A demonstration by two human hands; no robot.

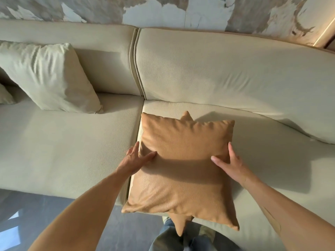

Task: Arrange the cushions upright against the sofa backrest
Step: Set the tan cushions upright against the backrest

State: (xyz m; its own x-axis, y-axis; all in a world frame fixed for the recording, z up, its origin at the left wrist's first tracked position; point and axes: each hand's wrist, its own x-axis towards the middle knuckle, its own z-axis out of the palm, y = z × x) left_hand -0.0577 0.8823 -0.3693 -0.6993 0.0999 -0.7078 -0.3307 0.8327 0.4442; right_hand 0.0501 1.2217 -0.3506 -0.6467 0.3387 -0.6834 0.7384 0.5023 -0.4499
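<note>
A tan leather cushion [183, 169] lies flat on the cream sofa seat [63, 156], over the seam between two seat sections. A second tan cushion [179, 225] lies under it, with only its corners showing at the front and back. My left hand [134, 160] grips the top cushion's left edge, thumb on top. My right hand [229, 164] grips its right edge the same way. A pale cream cushion [49, 78] leans upright against the sofa backrest [226, 69] at the left.
Part of another pale cushion [4, 95] shows at the far left edge. A marbled wall [163, 9] rises behind the sofa. Grey floor [54, 214] and my legs [181, 240] are at the bottom, close to the seat's front edge.
</note>
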